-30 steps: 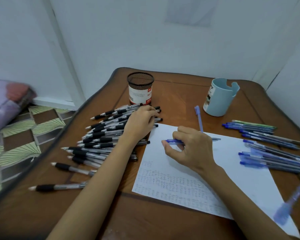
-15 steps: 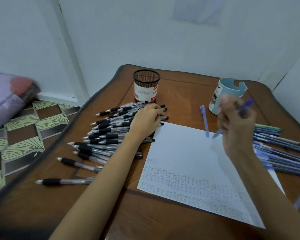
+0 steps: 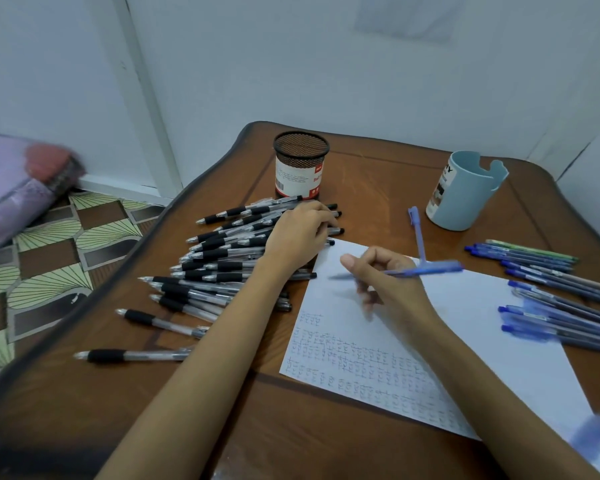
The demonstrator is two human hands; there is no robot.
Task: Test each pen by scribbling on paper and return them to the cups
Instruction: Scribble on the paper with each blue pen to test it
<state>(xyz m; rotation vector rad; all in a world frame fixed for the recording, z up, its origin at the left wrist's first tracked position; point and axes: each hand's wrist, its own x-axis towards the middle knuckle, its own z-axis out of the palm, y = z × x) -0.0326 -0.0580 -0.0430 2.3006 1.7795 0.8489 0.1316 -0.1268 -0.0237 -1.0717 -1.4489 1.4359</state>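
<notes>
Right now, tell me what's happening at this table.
A person is testing pens. The right hand pinches a blue pen in its fingers over the sheet of paper, whose lower part already carries rows of scribbles. The left hand rests on the pile of black-grip pens. More blue pens lie in rows on the right. The black mesh cup and the light blue cup stand at the far side, no pens sticking out of either.

Glossy wooden table (image 3: 371, 188), black wire-mesh cup (image 3: 301, 150), matt paper sheet (image 3: 492, 327), smooth plastic pens (image 3: 215, 268).
</notes>
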